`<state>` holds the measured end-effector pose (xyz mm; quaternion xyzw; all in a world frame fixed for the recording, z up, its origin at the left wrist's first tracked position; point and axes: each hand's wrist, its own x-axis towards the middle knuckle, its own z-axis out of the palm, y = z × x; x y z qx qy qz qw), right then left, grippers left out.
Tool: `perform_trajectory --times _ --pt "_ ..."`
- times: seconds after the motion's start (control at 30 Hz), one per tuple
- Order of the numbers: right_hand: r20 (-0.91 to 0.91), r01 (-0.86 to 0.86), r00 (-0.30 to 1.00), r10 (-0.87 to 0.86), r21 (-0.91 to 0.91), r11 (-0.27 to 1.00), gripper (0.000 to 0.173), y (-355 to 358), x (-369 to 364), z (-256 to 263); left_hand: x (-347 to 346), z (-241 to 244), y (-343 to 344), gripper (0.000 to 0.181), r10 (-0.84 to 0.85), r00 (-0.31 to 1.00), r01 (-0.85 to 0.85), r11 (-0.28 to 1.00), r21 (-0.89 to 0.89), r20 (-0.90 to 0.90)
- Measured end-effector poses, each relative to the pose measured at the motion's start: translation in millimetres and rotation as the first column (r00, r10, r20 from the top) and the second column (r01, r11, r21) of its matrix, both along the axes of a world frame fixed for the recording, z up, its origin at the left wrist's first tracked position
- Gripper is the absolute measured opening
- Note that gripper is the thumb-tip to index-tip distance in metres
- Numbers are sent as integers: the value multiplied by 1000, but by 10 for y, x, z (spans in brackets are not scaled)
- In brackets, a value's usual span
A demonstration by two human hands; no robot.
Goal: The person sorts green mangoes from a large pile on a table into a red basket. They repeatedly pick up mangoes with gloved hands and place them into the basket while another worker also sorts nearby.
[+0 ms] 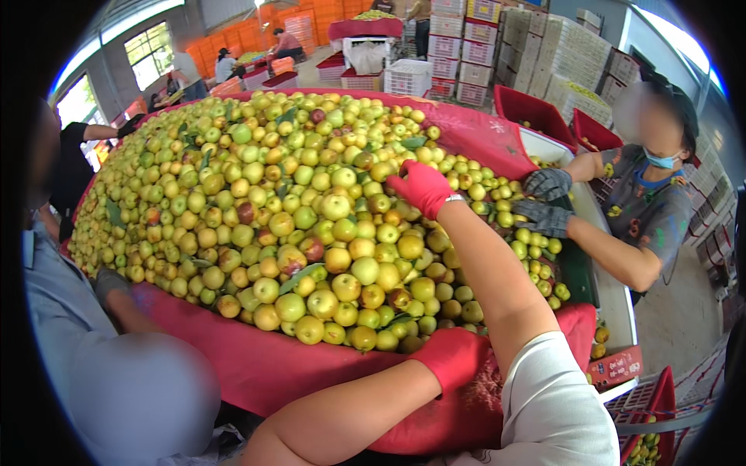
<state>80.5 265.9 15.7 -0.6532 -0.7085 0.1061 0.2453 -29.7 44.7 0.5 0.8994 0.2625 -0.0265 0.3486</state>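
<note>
A large heap of yellow-green jujubes (pixel 303 221), some with reddish-brown patches, lies before me on a red cloth (pixel 245 361). My right hand (pixel 422 187), in a red glove with a band at the wrist, reaches over the middle of the heap. Its fingertips point down-left at the fruit, and the back of the glove hides whether they hold any. Nearer to me, my left hand (pixel 451 358), also red-gloved, is at the heap's near edge above the cloth. Its fingers are turned away and out of sight. Green leaves (pixel 300 278) are scattered among the fruit.
At right, a masked co-worker's grey-gloved hands (pixel 545 201) touch fruit by a white-edged chute (pixel 618 314). Another person (pixel 116 373) leans close on my left. Red-lined crates (pixel 533 113) stand beyond the right end; stacked crates (pixel 466 52) and further workers are behind.
</note>
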Motion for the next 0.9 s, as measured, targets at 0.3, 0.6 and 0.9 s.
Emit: perform_trajectory --times 0.3,0.6,0.9 --pt "286 -59 948 138 -269 961 43 426 -190 -57 -27 -244 -48 27 42 999 -42 999 -22 21" --pt "335 -212 900 279 -225 951 54 -8 -167 -457 -186 -388 94 32 18 1000 -18 1000 2 12" --pt "-149 -156 976 160 42 987 39 -702 381 -16 81 -53 -53 28 -97 995 93 971 221 7"
